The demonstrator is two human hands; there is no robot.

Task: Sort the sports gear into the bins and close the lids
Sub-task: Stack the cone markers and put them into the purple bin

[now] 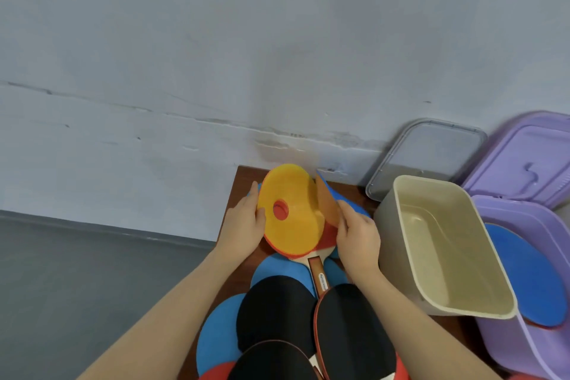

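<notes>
Cone (293, 216) tilted between left grip (243, 225), right grip (357, 233), both pinching rim.

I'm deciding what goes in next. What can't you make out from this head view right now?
- Purple bin: its contents are mostly hidden behind the beige bin; only a blue disc shows.
- Pile under the yellow cone: covered by it and both hands, left hand, right hand.
- Paddles at the bottom: cut off by the frame edge.
- Paddle handle label: too small to read.
</notes>
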